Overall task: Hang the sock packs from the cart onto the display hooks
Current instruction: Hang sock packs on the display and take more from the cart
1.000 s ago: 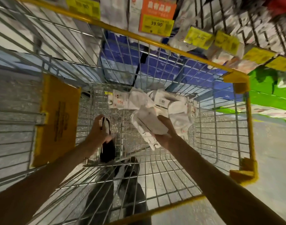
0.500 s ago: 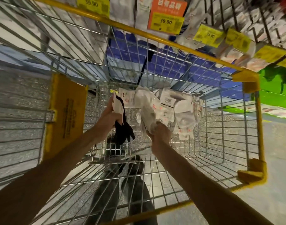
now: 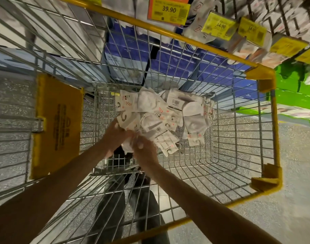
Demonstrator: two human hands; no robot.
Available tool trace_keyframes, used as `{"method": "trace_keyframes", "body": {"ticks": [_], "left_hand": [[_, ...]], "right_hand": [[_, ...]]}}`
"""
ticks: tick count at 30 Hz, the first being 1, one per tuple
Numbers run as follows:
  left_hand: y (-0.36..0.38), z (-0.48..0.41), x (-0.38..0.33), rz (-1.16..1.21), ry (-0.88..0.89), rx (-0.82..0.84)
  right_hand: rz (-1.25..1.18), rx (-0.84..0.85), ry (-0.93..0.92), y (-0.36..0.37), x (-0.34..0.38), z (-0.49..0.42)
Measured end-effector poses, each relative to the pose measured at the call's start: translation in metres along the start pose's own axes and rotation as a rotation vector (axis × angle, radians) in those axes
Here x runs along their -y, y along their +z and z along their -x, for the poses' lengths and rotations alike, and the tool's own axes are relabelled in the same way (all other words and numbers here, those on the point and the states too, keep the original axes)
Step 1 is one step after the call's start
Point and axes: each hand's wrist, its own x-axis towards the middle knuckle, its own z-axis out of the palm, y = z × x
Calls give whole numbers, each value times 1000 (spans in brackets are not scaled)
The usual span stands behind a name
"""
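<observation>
Cart [image 3: 274, 124]: wire basket with a yellow rim. It fills most of the frame and is seen from above.
Floor [image 3: 300, 173]: grey and speckled, visible at right and through the mesh.
Blue boxes [image 3: 168, 62]: stacked beyond the cart's far wall at upper centre, seen through the wires.
Yellow panel [image 3: 57, 125]: flat plastic plate against the cart's inner wall at left of the frame. Its embossed text is not legible.
Legs [image 3: 112, 208]: dark trousers, seen through the near mesh at bottom centre.
Sock packs [image 3: 161, 113]: a loose heap of white packs with card headers and hook cut-outs. It lies on the cart bottom at centre frame, towards the far wall, and one header shows a barcode.
Left hand [image 3: 115, 138]: reaches in from lower left. The fingers are curled onto the near-left edge of the heap, grasping a white pack.
Right hand [image 3: 145, 150]: reaches in from lower right, just beside the left hand. Thumb and fingers pinch white packaging at the heap's near edge. How many packs it grips cannot be told.
Hanging packs [image 3: 198, 23]: white packs on the display at upper right, blurred.
Orange price tag [image 3: 168, 9]: top centre, reads 39.90.
Yellow price tags [image 3: 219, 26]: a row along the upper right. The nearest reads 14.90.
</observation>
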Motion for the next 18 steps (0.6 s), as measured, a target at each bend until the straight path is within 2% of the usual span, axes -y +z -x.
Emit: {"method": "trace_keyframes", "body": {"ticks": [2,3,4,5,7,9,12,16,18], "left_hand": [[-5,-4,14,-133,-59,-130],[-8,-5,21,-175,-89,-131],[-11,-6,27,-169,-122,-123],[-13,-7,31,-128,-152,-121],[-17,-10,39,-83,-170,-145],[-19,-14,42,-124,-165,-168],[-19,-25,49,-128,-174,-128],[-20,-37,59,-165,-147,-123],[-24,-37,59,-136,-107,-80]], "right_hand": [[-62,270,105,-13,-7,-5],[-68,348,135,-20,-12,-9],[-25,350,132,-27,-17,-14],[43,280,116,-33,-23,-20],[260,36,117,-47,-38,-35],[528,-115,125,-61,-54,-55],[826,-64,168,-71,-70,-86],[852,30,259,-57,-87,-113],[857,4,302,-51,-95,-119]]}}
